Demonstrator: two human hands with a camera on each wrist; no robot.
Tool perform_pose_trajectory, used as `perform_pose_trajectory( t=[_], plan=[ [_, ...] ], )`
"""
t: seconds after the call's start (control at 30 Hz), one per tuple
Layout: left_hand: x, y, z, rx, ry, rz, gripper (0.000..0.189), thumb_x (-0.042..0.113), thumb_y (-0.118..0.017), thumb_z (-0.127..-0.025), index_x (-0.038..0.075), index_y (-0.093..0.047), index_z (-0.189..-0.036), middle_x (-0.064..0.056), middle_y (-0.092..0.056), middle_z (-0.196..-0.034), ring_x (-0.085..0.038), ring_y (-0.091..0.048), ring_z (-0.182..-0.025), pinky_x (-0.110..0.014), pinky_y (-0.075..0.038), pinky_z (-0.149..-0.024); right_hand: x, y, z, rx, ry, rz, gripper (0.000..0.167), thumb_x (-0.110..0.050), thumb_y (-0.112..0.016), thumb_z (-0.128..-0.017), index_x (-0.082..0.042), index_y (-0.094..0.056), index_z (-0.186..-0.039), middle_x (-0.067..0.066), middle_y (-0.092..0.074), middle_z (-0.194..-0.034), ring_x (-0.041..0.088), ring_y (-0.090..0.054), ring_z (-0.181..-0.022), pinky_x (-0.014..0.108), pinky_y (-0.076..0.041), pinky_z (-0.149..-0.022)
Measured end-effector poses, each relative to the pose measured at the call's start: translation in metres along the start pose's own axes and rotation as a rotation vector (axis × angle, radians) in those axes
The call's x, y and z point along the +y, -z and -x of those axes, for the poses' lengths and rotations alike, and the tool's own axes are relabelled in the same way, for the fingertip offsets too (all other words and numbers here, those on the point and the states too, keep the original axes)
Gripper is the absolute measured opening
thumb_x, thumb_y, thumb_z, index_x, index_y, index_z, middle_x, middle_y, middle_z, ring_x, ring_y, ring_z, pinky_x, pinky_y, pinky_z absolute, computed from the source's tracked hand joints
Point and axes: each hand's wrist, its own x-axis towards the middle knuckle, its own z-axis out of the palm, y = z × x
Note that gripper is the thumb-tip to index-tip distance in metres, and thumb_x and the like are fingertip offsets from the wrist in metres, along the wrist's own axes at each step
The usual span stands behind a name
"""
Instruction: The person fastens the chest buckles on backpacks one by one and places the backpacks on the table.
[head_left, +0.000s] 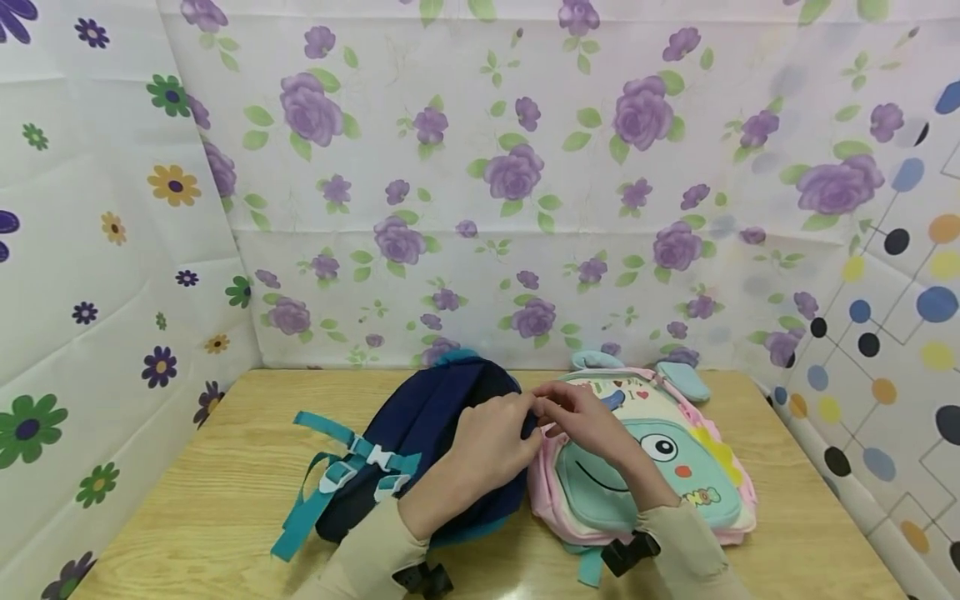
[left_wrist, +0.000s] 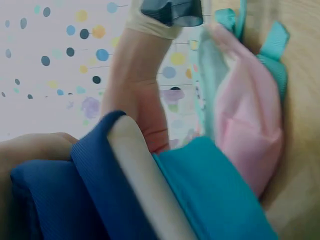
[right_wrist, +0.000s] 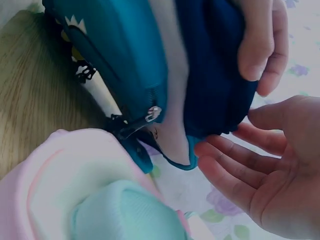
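Observation:
A navy and teal backpack (head_left: 420,417) lies on the table with its strap side up, tilted over to the left. My left hand (head_left: 491,437) grips its right edge. In the right wrist view, the left thumb (right_wrist: 254,62) lies against the navy panel (right_wrist: 215,65) and the fingers are behind it. My right hand (head_left: 581,417) is at the same edge from the right. Its palm (right_wrist: 295,185) faces the bag and its loosely bent fingertips touch the border. A zipper pull (right_wrist: 152,114) hangs on the teal side, close to those fingertips.
A pink and mint backpack (head_left: 652,467) with a cartoon eye lies close on the right, partly under my right forearm. Teal straps (head_left: 303,517) with white buckles (head_left: 378,457) spread to the left over the wooden table (head_left: 202,492). A flowered cloth (head_left: 465,192) hangs behind.

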Motion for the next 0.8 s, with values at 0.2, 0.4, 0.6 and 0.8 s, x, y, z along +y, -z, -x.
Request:
perform_pose_trajectory(
  t=[0.2,0.4,0.6,0.8],
  plan=[
    [-0.005,-0.027,0.006,0.037,-0.012,-0.037,0.019,0.030,-0.071,-0.089,0.016,-0.067,-0.101,0.003,-0.060,-0.074,-0.013,-0.054,-0.056,-0.024,-0.035,-0.044,0.014,-0.003,-0.006,-0.050,-0.027,-0.001,0.032,-0.028,-0.055,-0.103,-0.008,-0.065,-0.126,0.011,-0.069,-0.112,0.019,-0.070,-0.093,0.037,-0.059,-0.078],
    [-0.013,-0.046,0.010,0.007,0.012,-0.037,0.014,0.025,-0.071,-0.086,0.018,-0.065,-0.096,0.004,-0.057,-0.073,-0.012,-0.051,-0.057,-0.024,-0.034,-0.046,0.028,-0.010,-0.016,-0.058,-0.051,0.068,0.031,-0.023,-0.055,-0.102,-0.005,-0.067,-0.124,0.011,-0.072,-0.107,0.016,-0.067,-0.086,0.030,-0.057,-0.073],
    [-0.019,-0.063,0.014,-0.021,0.024,-0.022,0.013,0.022,-0.072,-0.085,0.018,-0.066,-0.096,0.003,-0.059,-0.076,-0.014,-0.056,-0.059,-0.025,-0.037,-0.047,0.029,-0.013,-0.017,-0.018,-0.054,0.100,0.030,-0.022,-0.055,-0.102,-0.004,-0.067,-0.123,0.011,-0.071,-0.110,0.017,-0.068,-0.087,0.031,-0.056,-0.075],
    [-0.021,-0.075,0.012,0.022,0.023,-0.016,0.009,0.019,-0.072,-0.085,0.020,-0.068,-0.093,0.002,-0.063,-0.080,-0.018,-0.065,-0.067,-0.028,-0.042,-0.049,0.021,-0.011,-0.014,0.023,-0.036,0.074,0.028,-0.022,-0.056,-0.102,-0.005,-0.066,-0.123,0.015,-0.070,-0.115,0.023,-0.069,-0.099,0.034,-0.058,-0.082]
  ],
)
